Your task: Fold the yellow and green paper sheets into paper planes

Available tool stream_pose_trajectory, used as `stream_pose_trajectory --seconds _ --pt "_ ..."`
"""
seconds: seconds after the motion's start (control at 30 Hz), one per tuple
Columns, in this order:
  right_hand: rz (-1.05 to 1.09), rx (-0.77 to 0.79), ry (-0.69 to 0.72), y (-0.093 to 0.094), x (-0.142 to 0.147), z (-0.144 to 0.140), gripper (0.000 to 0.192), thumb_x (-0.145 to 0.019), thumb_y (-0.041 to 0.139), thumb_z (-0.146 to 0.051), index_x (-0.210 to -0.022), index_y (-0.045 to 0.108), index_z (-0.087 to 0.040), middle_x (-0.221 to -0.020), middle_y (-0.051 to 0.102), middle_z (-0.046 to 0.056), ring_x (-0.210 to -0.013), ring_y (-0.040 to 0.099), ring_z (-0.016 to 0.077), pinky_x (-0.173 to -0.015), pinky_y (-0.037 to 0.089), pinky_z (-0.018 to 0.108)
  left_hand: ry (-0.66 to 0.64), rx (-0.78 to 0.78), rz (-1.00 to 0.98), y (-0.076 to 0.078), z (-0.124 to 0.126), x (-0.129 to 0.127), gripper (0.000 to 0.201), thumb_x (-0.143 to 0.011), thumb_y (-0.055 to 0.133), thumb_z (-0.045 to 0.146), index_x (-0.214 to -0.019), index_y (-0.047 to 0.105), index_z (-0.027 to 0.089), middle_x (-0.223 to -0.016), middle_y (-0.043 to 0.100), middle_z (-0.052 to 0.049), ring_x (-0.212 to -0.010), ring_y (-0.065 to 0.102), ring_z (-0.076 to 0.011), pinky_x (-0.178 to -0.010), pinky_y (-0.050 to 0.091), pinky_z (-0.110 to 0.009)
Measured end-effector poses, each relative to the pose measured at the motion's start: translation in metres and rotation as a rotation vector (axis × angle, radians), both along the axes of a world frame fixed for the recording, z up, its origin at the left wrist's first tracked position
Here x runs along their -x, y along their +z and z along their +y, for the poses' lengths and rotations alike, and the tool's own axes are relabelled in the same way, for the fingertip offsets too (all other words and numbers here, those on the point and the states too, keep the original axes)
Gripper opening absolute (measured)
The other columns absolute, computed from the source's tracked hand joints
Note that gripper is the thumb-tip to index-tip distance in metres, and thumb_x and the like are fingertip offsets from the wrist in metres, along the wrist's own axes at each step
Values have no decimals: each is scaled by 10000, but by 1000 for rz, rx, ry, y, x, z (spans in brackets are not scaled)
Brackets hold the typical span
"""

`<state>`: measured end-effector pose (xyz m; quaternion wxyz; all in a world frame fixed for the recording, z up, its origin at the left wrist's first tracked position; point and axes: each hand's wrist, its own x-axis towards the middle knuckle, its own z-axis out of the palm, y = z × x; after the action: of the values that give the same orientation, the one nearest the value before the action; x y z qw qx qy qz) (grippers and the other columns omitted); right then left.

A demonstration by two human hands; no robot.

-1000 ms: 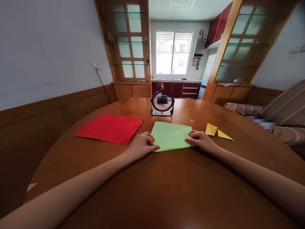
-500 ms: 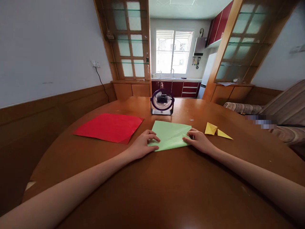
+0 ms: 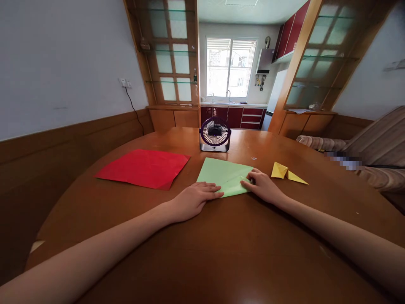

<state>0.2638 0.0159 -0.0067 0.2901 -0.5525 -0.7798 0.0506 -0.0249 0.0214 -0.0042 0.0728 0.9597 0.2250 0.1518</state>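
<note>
Left hand (image 3: pixel 198 198) flattens over a green sheet (image 3: pixel 223 169) on a wooden table (image 3: pixel 221 257).
Spread at the sheet's left edge a moment earlier, its fingers now lie extended across the near left corner, apparently steadying the paper, while the right hand (image 3: pixel 262 185) pinches the right edge. The sheet lies between a red sheet (image 3: pixel 144 169) and a yellow folded piece (image 3: pixel 279 171), near a small fan (image 3: pixel 215 131).

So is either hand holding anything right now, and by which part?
The right hand pinches the green paper sheet at its right edge; the left hand lies flat over its near-left corner, not gripping.
</note>
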Motion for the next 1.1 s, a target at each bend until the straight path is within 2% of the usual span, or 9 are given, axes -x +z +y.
stream_pose_trajectory --seconds 0.2,0.3,0.43,0.53,0.63,0.77,0.93,1.1 --pt "-43 -4 -26 0 2 2 271 -871 517 -403 -704 499 -191 -838 548 50 -719 549 177 -667 426 315 25 -42 33 0 -2 0 530 -914 381 58 -1365 520 299 -1435 495 -9 -1320 465 -203 -1111 367 -426" --pt "-39 -19 -37 -1 2 1 214 -867 533 -394 -814 528 -186 -884 573 59 -756 570 190 -693 455 329 28 -50 36 0 -2 -1 516 -919 378 66 -1358 531 292 -1432 499 -16 -1314 471 -207 -1106 375 -422" --pt "-48 -61 -32 -2 2 -2 235 -881 538 -372 -1021 550 -184 -1027 583 91 -873 600 226 -772 504 378 30 -53 32 1 -2 -1 500 -929 374 77 -1357 535 281 -1432 499 -26 -1316 470 -207 -1106 376 -410" --pt "-89 -153 23 -2 2 -5 235 -901 531 -332 -1090 585 -205 -1119 571 111 -1009 590 260 -870 505 427 35 -53 39 1 -3 -1 500 -926 381 72 -1357 534 275 -1434 498 -26 -1320 466 -201 -1114 367 -396" --pt "-153 -244 169 0 3 -9 213 -939 484 -280 -1087 623 -216 -1180 575 115 -1096 565 262 -964 463 459 33 -55 51 2 -3 -2 502 -927 372 67 -1361 532 262 -1439 491 -35 -1322 463 -202 -1115 365 -394" --pt "-221 -222 318 3 6 -14 239 -973 441 -286 -1017 665 -215 -1188 608 106 -1041 601 235 -935 481 444 27 -48 32 2 -3 -2 487 -935 368 82 -1354 539 263 -1438 491 -41 -1319 465 -208 -1110 371 -410" --pt "-200 -165 343 7 8 -15 278 -984 418 -300 -994 681 -209 -1029 674 88 -940 636 209 -880 508 404 35 -38 30 3 -4 -2 487 -935 364 91 -1351 542 271 -1438 491 -35 -1317 468 -206 -1102 383 -410" --pt "-183 -155 336 7 8 -16 278 -977 427 -303 -1009 691 -220 -1033 682 90 -945 635 216 -883 508 422 57 -26 27 4 -5 -3 495 -921 369 78 -1344 548 263 -1432 500 -37 -1305 480 -197 -1095 392 -389"
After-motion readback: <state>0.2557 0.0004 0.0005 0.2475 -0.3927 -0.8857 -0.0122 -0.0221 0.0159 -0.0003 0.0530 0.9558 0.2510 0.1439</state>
